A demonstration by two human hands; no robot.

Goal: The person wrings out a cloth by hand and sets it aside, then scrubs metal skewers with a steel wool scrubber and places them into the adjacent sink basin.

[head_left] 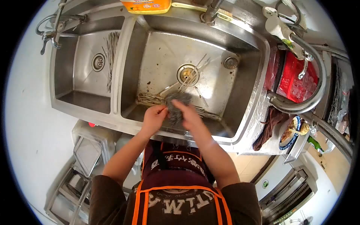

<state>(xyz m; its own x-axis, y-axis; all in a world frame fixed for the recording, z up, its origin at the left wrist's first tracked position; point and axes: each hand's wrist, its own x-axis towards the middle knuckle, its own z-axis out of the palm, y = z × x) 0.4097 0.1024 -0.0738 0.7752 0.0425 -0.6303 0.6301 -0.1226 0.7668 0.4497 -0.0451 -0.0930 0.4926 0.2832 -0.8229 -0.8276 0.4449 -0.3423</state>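
Over the near side of the large sink basin (157, 52), my right hand (186, 113) is closed round a grey steel wool scrubber (178, 101). My left hand (154, 118) is just left of it, its thumb and fingers pinched together at the scrubber's edge; what they hold is too small to make out. Thin sticks (193, 77) run from the scrubber toward the drain. A bundle of sticks (150, 98) lies along the basin's near left side, and more sticks (208, 114) lie at the near right.
The small left basin (84, 80) holds another stick bundle (111, 56). A faucet (52, 35) stands at its back left. Behind the large basin are an orange bottle (146, 5) and a brush (225, 15). On the right are a curved pipe (322, 75), a red basket (290, 77) and a dark cloth (268, 131).
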